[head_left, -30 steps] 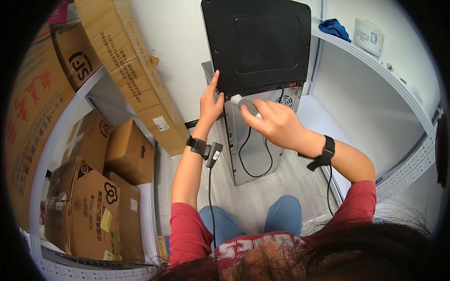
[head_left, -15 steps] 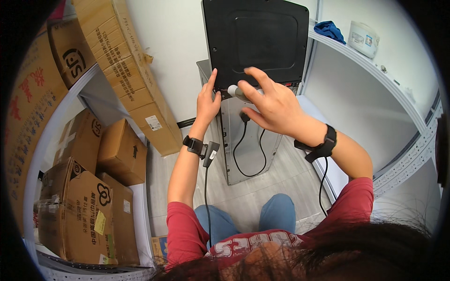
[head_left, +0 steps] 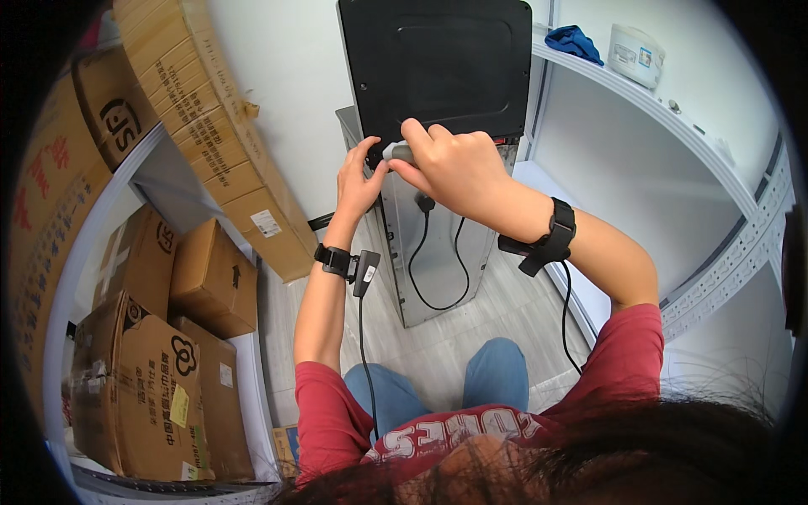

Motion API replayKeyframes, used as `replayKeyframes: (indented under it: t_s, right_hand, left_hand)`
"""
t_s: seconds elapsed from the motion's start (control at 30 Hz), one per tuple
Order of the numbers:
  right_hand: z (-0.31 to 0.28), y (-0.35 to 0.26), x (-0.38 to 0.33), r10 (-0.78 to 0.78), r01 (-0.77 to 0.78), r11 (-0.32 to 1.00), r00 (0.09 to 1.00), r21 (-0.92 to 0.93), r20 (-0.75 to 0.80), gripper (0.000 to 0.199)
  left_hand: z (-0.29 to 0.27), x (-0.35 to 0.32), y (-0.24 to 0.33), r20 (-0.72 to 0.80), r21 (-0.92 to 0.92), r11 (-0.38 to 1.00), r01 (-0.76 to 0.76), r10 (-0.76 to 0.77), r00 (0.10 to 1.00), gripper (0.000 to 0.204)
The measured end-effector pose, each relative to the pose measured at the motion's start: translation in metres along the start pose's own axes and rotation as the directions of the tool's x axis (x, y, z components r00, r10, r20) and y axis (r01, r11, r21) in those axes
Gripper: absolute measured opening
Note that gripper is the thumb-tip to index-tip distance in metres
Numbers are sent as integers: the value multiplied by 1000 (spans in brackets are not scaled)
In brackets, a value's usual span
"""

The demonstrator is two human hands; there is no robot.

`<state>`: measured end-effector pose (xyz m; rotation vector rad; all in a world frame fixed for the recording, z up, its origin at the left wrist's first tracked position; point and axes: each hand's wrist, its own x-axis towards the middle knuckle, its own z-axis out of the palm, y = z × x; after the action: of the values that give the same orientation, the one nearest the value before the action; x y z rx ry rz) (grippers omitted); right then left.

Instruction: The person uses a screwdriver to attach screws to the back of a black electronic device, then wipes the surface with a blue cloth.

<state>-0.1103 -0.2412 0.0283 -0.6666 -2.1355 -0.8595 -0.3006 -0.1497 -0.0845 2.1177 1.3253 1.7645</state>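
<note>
A black panel leans against the top of a grey computer case standing on the floor. My left hand rests its fingers on the panel's lower left corner. My right hand is closed around a small grey tool pressed at that same lower edge. A black cable hangs in a loop down the case's side. Both wrists wear black bands with cords.
Cardboard boxes fill the white shelf at left, and a long flat carton leans on the wall. A white shelf at right holds a blue cloth and a white tub. My knees are below.
My right hand has shifted left along the panel's lower edge with the grey tool, closing up to my left hand. The view has tilted slightly.
</note>
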Motion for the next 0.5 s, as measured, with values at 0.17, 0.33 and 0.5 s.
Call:
replayKeyframes:
  t_s: [0.17,0.33,0.5]
  right_hand:
    - [-5,-15,-7,27,-32,998,995,50,95,37]
    - [-18,-10,-7,-203,185,974,970,129,137,31]
    - [-8,23,5,-694,696,718,714,-4,-95,30]
  left_hand:
    - [9,-2,4,-86,153,988,5,8,996,28]
    - [9,-1,2,-33,248,966,77,-71,997,26]
    - [11,-1,-2,32,274,959,72,-84,996,28]
